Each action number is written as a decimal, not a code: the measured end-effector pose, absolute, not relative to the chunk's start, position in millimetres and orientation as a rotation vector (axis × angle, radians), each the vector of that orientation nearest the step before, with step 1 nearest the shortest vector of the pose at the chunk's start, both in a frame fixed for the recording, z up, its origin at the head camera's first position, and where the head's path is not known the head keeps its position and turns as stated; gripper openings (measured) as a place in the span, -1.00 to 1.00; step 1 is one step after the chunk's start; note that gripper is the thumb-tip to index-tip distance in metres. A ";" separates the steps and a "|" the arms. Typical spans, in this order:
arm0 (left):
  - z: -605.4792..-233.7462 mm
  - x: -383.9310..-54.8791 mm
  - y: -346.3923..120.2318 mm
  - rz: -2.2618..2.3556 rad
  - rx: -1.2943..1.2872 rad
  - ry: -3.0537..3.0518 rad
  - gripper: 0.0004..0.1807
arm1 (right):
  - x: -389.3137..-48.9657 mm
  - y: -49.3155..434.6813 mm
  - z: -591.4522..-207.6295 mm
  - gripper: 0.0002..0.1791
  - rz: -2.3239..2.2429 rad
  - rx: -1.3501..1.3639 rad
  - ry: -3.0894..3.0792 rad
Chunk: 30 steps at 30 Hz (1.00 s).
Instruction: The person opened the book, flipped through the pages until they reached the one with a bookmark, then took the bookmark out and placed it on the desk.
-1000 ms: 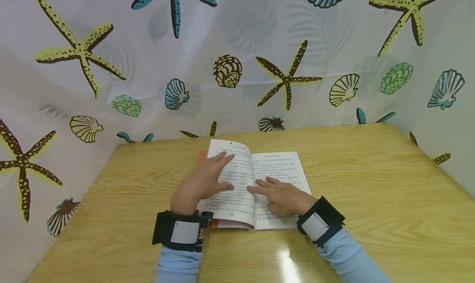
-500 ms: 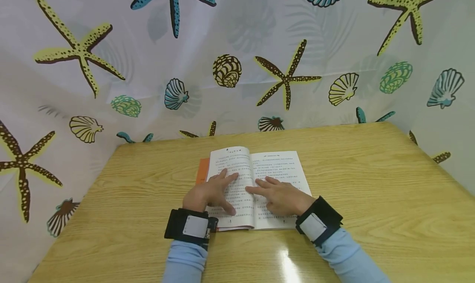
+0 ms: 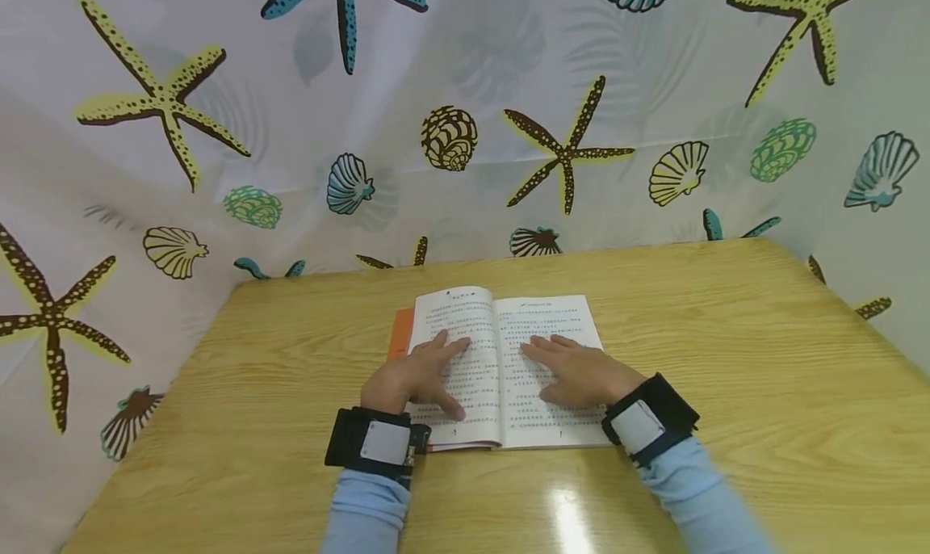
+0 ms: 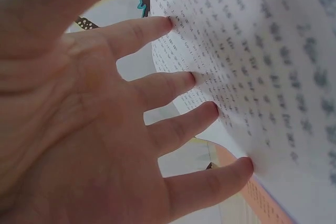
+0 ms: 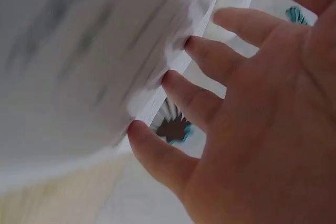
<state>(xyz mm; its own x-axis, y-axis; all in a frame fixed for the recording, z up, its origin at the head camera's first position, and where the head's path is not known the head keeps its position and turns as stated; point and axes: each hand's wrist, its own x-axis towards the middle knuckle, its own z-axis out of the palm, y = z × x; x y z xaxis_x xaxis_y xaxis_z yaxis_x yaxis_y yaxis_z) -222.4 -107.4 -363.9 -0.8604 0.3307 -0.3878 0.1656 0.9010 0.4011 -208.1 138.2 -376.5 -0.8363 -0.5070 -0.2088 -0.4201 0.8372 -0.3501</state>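
Observation:
An open book (image 3: 472, 308) with printed white pages lies on the wooden table, its orange cover (image 3: 400, 333) showing along the left edge. My left hand (image 3: 414, 378) rests on the left page with fingers spread. In the left wrist view the fingertips (image 4: 245, 165) of that hand touch the page, and the orange edge shows below them. On the right page lies my right hand (image 3: 587, 374), fingers extended. Seen from the right wrist, several fingertips (image 5: 135, 127) meet the paper (image 5: 63, 114). Neither hand grips anything.
The wooden table (image 3: 726, 336) reaches out on both sides of the book. Behind it hangs a white cloth (image 3: 392, 77) printed with starfish and shells. A black band with a pale plate (image 3: 385, 442) wraps each wrist.
My left hand has come down and toward me, laying the left page flatter. The right hand has since slid to the right, off the book's middle fold.

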 end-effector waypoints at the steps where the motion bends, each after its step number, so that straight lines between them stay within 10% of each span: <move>1: -363.8 -222.3 -107.5 0.490 0.358 2.610 0.17 | -210.3 143.9 -376.7 -0.27 -0.413 -0.675 2.731; 30: -365.1 -218.9 -106.4 0.494 0.370 2.646 0.16 | -222.8 199.2 -383.6 -0.29 -0.575 -0.439 2.788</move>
<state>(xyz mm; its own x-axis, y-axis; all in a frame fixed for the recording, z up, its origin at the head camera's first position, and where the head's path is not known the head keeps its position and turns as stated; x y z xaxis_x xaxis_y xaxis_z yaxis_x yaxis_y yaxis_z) -218.9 -106.4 -365.1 -0.8759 0.3283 -0.3537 0.1785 0.9014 0.3945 -222.8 199.2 -383.6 -0.9203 -0.3417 -0.1904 -0.2384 0.8759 -0.4196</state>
